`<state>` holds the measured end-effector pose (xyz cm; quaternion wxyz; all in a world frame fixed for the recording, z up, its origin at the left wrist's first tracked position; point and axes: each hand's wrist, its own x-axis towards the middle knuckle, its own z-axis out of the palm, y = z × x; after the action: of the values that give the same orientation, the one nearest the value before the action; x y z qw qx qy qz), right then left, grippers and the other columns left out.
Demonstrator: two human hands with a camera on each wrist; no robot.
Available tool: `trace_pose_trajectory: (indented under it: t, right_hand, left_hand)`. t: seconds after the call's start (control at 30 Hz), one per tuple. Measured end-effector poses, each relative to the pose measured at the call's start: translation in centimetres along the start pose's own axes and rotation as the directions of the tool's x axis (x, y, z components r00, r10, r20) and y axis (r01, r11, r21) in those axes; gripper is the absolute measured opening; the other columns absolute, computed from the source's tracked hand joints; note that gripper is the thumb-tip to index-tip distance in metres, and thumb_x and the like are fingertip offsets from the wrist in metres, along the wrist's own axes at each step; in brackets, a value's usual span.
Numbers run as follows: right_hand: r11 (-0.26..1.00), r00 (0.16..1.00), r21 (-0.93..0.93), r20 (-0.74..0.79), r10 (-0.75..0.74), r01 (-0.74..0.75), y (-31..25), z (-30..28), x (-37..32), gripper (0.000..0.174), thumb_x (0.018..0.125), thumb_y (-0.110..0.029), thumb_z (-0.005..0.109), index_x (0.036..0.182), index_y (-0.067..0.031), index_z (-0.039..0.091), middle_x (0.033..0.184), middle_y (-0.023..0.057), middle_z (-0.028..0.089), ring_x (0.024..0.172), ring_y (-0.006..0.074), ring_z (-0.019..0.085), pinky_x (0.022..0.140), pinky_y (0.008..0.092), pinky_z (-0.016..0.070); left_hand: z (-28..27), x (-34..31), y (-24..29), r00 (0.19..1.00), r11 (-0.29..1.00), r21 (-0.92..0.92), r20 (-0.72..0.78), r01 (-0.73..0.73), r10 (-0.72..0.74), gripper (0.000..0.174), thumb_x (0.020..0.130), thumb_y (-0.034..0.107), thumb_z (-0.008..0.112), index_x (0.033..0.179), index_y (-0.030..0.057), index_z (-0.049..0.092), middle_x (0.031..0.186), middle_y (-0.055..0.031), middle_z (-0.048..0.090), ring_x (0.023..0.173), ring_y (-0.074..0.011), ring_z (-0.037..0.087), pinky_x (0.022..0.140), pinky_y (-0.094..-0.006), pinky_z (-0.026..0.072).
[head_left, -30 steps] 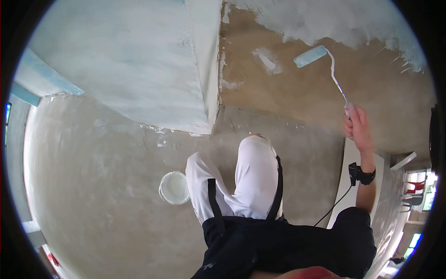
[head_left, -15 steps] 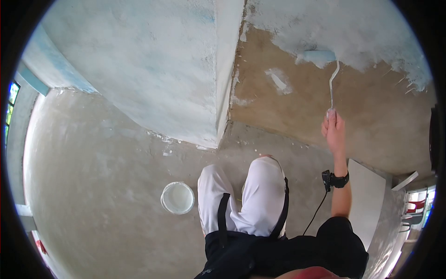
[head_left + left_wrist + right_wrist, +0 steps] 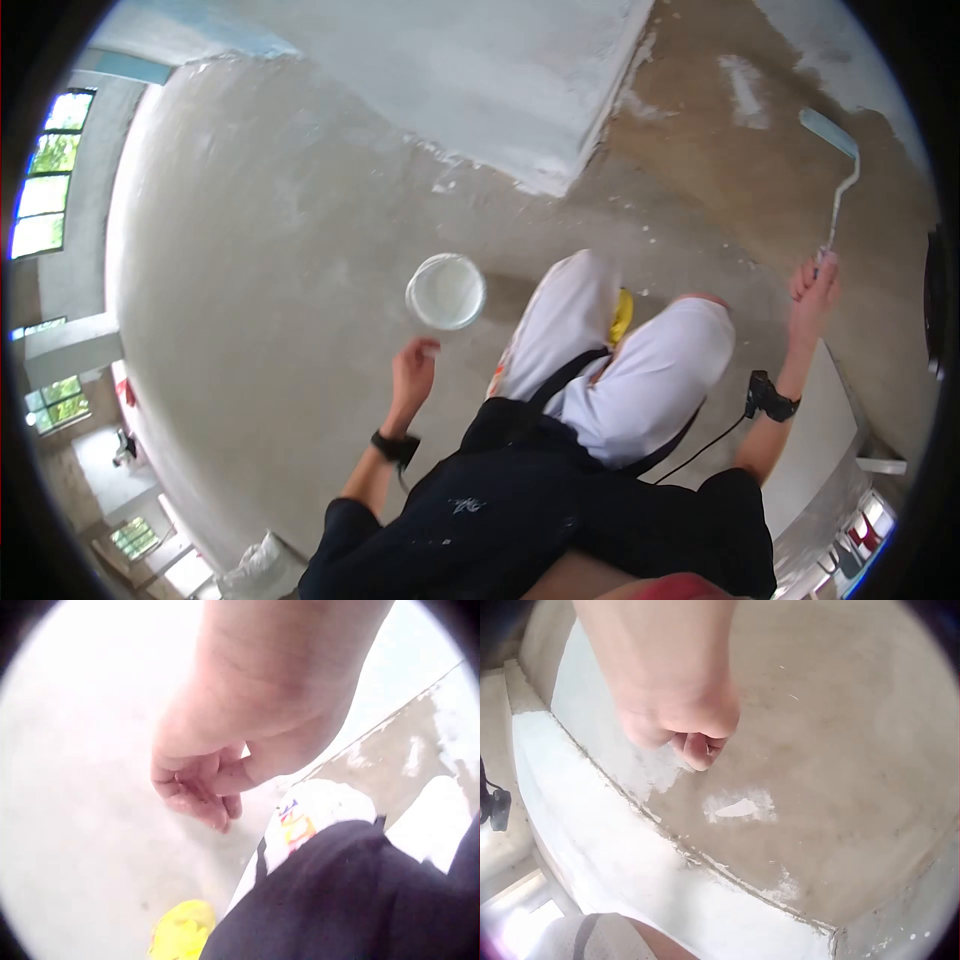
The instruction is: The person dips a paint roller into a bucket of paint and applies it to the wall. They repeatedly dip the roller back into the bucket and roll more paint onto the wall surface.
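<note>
My right hand point(image 3: 815, 292) grips the handle of a paint roller point(image 3: 829, 132) with a pale blue sleeve and a bent wire frame. The roller head overlaps the brown, unpainted part of the wall, below the whitish painted area. In the right wrist view the fingers are curled, and the roller is hidden behind the hand. My left hand point(image 3: 413, 375) hangs with loosely curled fingers and nothing in it, as the left wrist view also shows. Just beyond it on the floor stands a round white bucket point(image 3: 446, 292) with pale contents.
A white-painted wall block point(image 3: 490, 90) juts out ahead, its corner at the floor. Bent knees in white trousers point(image 3: 650, 380) are in the middle, with a yellow shoe point(image 3: 621, 313) between them. A pale board point(image 3: 815, 450) lies at the right, and a cable runs from the right wrist.
The view has swung left, and my left hand has come into sight near the bucket. The roller went up to the painted area, then came down over the brown wall.
</note>
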<state>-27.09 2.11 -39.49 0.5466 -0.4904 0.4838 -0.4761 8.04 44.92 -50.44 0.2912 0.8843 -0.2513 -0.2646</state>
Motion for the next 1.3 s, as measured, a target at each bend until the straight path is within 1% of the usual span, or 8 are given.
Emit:
trace_pose_trajectory:
  t: [0.1, 0.2, 0.43, 0.67, 0.73, 0.87, 0.93, 1.3]
  right_hand:
    - [0.999, 0.998, -0.016, -0.054, 0.039, -0.040, 0.3, -0.9, -0.2, 0.032, 0.096, -0.032, 0.036, 0.072, -0.0112, 0.035, 0.056, -0.0057, 0.023, 0.046, 0.0039, 0.021, 0.041, 0.0217, 0.0160]
    - [0.995, 0.994, -0.082, -0.104, 0.044, -0.052, 0.4, -1.0, -0.1, 0.032, 0.096, -0.030, 0.037, 0.072, -0.0098, 0.035, 0.056, -0.0054, 0.023, 0.045, 0.0037, 0.021, 0.040, 0.0215, 0.0159]
    - [0.967, 0.980, -0.215, -0.175, 0.098, -0.135, 2.3, -5.1, -1.0, 0.034, 0.096, -0.031, 0.036, 0.069, -0.0111, 0.035, 0.054, -0.0056, 0.024, 0.043, 0.0030, 0.022, 0.039, 0.0221, 0.0160]
    - [0.933, 0.944, -0.266, -0.287, 0.161, -0.240, 3.4, -7.0, -2.0, 0.035, 0.096, -0.031, 0.037, 0.067, -0.0114, 0.035, 0.053, -0.0061, 0.025, 0.042, 0.0030, 0.023, 0.038, 0.0222, 0.0163]
    - [0.928, 0.941, -0.280, -0.298, 0.161, -0.247, 3.8, -7.5, -2.1, 0.034, 0.096, -0.031, 0.038, 0.067, -0.0113, 0.036, 0.053, -0.0061, 0.025, 0.042, 0.0030, 0.024, 0.039, 0.0221, 0.0166]
    - [0.924, 0.936, -0.282, -0.311, 0.167, -0.259, 3.9, -7.7, -2.7, 0.033, 0.095, -0.030, 0.038, 0.068, -0.0106, 0.039, 0.052, -0.0061, 0.026, 0.042, 0.0030, 0.025, 0.038, 0.0217, 0.0173]
    - [0.906, 0.934, -0.333, -0.324, 0.150, -0.261, 4.7, -8.7, -2.9, 0.033, 0.095, -0.030, 0.038, 0.069, -0.0104, 0.039, 0.052, -0.0060, 0.026, 0.041, 0.0031, 0.025, 0.038, 0.0218, 0.0174]
    - [0.913, 0.928, -0.269, -0.297, 0.223, -0.306, 5.5, -10.3, -4.1, 0.032, 0.095, -0.028, 0.037, 0.070, -0.0087, 0.040, 0.053, -0.0047, 0.028, 0.040, 0.0037, 0.026, 0.036, 0.0222, 0.0181]
  left_hand:
    - [-0.7, 4.8, 5.4, 0.938, 0.967, 0.214, -0.285, -0.138, 0.197, 0.034, 0.073, 0.001, 0.055, 0.107, 0.0038, 0.053, 0.096, -0.0150, 0.057, 0.087, -0.0265, 0.053, 0.076, -0.0362, 0.0416]
    - [-0.3, 9.8, 5.6, 0.898, 0.861, 0.473, -0.274, -0.186, 0.344, 0.045, 0.073, 0.008, 0.061, 0.115, 0.0039, 0.047, 0.114, -0.0160, 0.051, 0.106, -0.0300, 0.046, 0.088, -0.0411, 0.0358]
    - [1.8, 19.8, -3.1, 0.965, 0.932, 0.352, 0.198, 0.092, -0.170, 0.050, 0.068, 0.024, 0.070, 0.111, 0.0054, 0.052, 0.097, -0.0147, 0.061, 0.091, -0.0319, 0.057, 0.083, -0.0409, 0.0408]
    - [4.4, 21.0, -3.0, 0.959, 0.735, 0.637, 0.024, -0.233, 0.283, 0.026, 0.069, 0.025, 0.067, 0.083, 0.0028, 0.063, 0.080, -0.0133, 0.064, 0.080, -0.0297, 0.061, 0.072, -0.0401, 0.0468]
    - [4.6, 22.0, -3.0, 0.988, 0.861, 0.504, 0.154, -0.063, -0.018, 0.025, 0.069, 0.024, 0.067, 0.080, 0.0017, 0.064, 0.072, -0.0139, 0.064, 0.076, -0.0300, 0.062, 0.071, -0.0399, 0.0476]
    - [4.9, 21.9, -2.9, 0.988, 0.843, 0.536, 0.153, -0.052, -0.036, 0.025, 0.071, 0.026, 0.066, 0.076, 0.0018, 0.064, 0.069, -0.0132, 0.063, 0.072, -0.0297, 0.062, 0.068, -0.0384, 0.0487]
    - [5.0, 21.7, -1.8, 0.889, 0.896, 0.401, 0.317, 0.190, -0.330, 0.028, 0.074, 0.028, 0.062, 0.069, 0.0002, 0.063, 0.061, -0.0159, 0.060, 0.065, -0.0316, 0.061, 0.061, -0.0391, 0.0479]
    - [10.1, 19.4, 5.2, 0.964, 0.881, 0.423, 0.240, -0.213, 0.118, 0.031, 0.076, 0.025, 0.058, 0.062, -0.0019, 0.058, 0.060, -0.0205, 0.055, 0.061, -0.0395, 0.055, 0.058, -0.0427, 0.0439]
